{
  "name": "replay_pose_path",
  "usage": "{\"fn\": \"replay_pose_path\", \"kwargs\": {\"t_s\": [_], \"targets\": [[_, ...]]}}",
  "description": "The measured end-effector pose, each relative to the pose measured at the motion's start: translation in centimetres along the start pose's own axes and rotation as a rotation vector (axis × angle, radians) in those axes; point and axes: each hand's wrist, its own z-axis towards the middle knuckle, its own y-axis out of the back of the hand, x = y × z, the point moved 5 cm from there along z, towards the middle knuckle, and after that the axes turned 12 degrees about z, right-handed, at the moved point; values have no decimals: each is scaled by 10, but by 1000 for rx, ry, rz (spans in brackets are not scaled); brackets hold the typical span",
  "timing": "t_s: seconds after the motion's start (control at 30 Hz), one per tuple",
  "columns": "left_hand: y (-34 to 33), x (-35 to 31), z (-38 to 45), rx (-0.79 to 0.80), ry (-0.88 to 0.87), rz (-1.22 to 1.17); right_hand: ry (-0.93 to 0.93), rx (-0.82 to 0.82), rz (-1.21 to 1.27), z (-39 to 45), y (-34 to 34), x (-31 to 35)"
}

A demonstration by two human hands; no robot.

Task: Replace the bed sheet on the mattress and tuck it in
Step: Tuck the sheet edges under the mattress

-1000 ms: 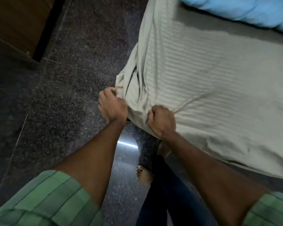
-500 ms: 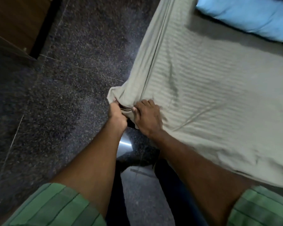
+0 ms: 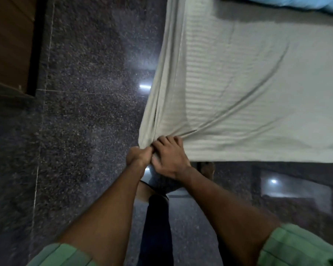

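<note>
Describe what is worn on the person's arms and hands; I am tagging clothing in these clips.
Both forearms are bare. Short green sleeves with darker stripes end near the elbows: left sleeve, right sleeve. The left hand and right hand show no gloves, watch or visible rings.

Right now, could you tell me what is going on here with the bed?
A person is putting a pale striped sheet on the bed. Both hands meet at the near corner: the left hand grips the bunched corner of the sheet, and the right hand holds the cloth beside it. Creases run from that corner across the sheet. The corner is not tucked in yet. A blue pillow lies at the far edge.
</note>
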Motion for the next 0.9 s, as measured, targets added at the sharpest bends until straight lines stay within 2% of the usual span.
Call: {"fn": "replay_pose_path", "kwargs": {"t_s": [0.1, 0.13, 0.2, 0.3, 0.37, 0.43, 0.5, 0.53, 0.6, 0.67, 0.77, 0.83, 0.9], "targets": [[11, -8, 9, -26, -30, -250, 80, 84, -42, 2, -8, -1], [14, -16, 9, -4, -58, -308, 85, 42, -44, 3, -5, -4], [14, -34, 9, 74, -133, -440, -21, -211, 3, 7, 14, -19], [10, -48, 17, 113, -217, -532, -426, -646, 107, 8, 58, -41], [8, -54, 23, 78, -297, -469, -561, -697, 21, 9, 70, -40], [6, -58, 27, 67, -370, -367, -384, -578, -57, 19, 62, -31], [6, -62, 23, 52, -445, -172, -160, -357, -42, 27, 35, -27], [10, -65, 18, 25, -494, -55, -166, -254, -52, 28, 20, -31], [12, -67, 16, -11, -575, 97, -381, -121, -94, 30, 2, -43], [13, -68, 17, 11, -598, 130, -559, 22, -133, 38, -4, -44], [13, -75, 22, 69, -639, 198, -632, 234, -76, 60, -4, -37], [19, -86, 20, 69, -711, 305, -662, 265, 72, 73, 1, -35], [28, -105, 24, 75, -774, 397, -647, 152, 174, 85, 10, -34]]}}
